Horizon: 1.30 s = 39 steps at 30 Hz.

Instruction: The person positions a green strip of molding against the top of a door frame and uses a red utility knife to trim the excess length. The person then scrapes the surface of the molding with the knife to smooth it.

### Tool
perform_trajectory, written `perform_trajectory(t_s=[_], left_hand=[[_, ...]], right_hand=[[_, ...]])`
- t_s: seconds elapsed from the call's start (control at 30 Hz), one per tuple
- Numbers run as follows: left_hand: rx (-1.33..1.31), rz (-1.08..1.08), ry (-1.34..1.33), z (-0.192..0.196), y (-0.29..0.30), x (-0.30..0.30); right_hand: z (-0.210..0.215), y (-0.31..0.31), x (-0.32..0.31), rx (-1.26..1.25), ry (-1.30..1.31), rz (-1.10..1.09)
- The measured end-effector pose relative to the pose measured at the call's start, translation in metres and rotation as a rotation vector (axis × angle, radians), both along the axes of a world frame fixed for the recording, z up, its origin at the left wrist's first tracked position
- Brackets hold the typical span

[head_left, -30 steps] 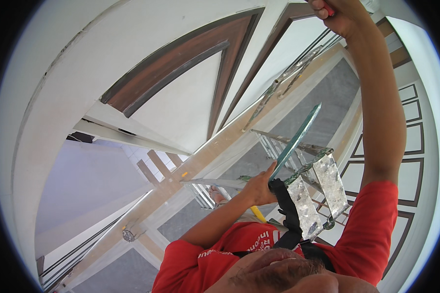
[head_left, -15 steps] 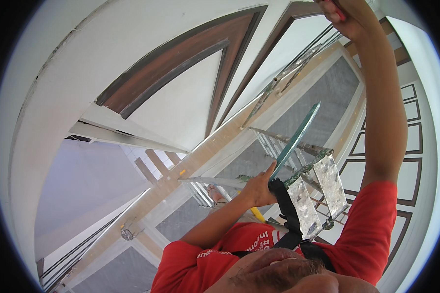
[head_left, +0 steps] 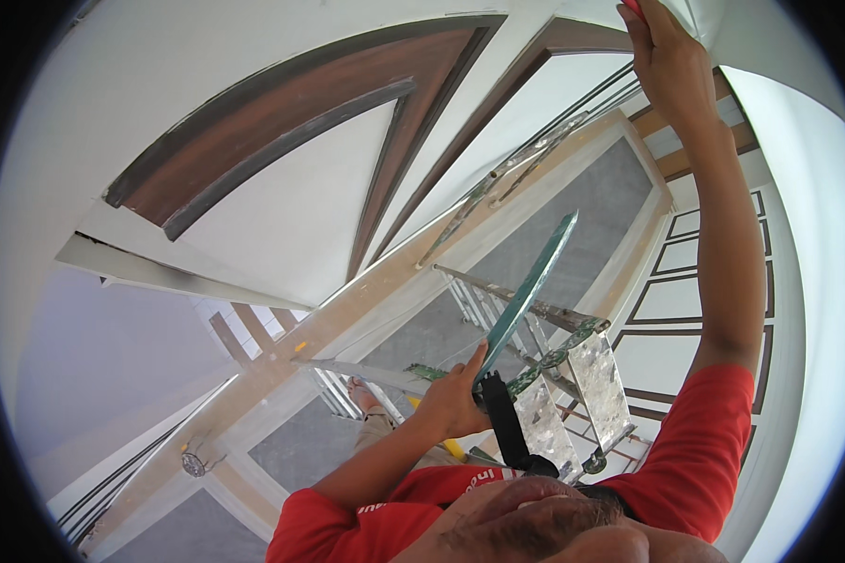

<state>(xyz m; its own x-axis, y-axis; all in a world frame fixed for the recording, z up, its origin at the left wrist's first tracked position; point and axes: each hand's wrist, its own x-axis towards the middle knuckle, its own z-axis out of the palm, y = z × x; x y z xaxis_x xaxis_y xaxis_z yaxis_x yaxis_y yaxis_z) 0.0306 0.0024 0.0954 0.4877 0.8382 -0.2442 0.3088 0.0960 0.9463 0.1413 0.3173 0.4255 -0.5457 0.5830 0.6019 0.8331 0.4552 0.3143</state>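
My left hand (head_left: 453,402) is low at the middle, gripping the black handle (head_left: 503,424) of a long flat green blade (head_left: 528,293) that points up and to the right. My right arm reaches high. My right hand (head_left: 668,58) is at the top edge, pressed against the white wall (head_left: 779,141) and closed round a small red tool (head_left: 634,7), most of which is hidden by the fingers and the frame's edge. Both sleeves are red.
A paint-spattered metal stepladder (head_left: 587,375) stands below me, with my foot (head_left: 361,394) on a rung. Grey floor (head_left: 573,216) lies far beneath. Arched brown-framed door panels (head_left: 282,122) fill the upper left, and white panelled wall (head_left: 685,300) is on the right.
My right hand has shifted slightly along the wall at the top. My left hand and the green blade have stayed nearly still.
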Motion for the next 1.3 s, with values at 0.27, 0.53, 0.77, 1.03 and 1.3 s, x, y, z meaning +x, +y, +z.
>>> perform_trajectory(t_s=[0.27,0.53,0.77,1.03,1.3], left_hand=[[-0.047,0.037,0.007,0.005,0.001,0.000],[-0.057,0.035,0.016,0.008,0.000,0.000],[-0.032,0.038,0.015,0.006,0.001,-0.001],[0.000,0.080,-0.027,0.002,-0.002,0.000],[-0.009,0.080,-0.013,0.002,-0.002,0.001]], right_hand=[[-0.001,0.039,-0.006,0.062,-0.030,0.180],[0.009,0.063,0.013,0.083,-0.090,0.187],[0.004,0.068,0.008,0.035,-0.036,0.180],[0.003,0.085,0.024,0.080,-0.084,0.121],[-0.001,0.079,0.060,0.151,-0.083,0.088]])
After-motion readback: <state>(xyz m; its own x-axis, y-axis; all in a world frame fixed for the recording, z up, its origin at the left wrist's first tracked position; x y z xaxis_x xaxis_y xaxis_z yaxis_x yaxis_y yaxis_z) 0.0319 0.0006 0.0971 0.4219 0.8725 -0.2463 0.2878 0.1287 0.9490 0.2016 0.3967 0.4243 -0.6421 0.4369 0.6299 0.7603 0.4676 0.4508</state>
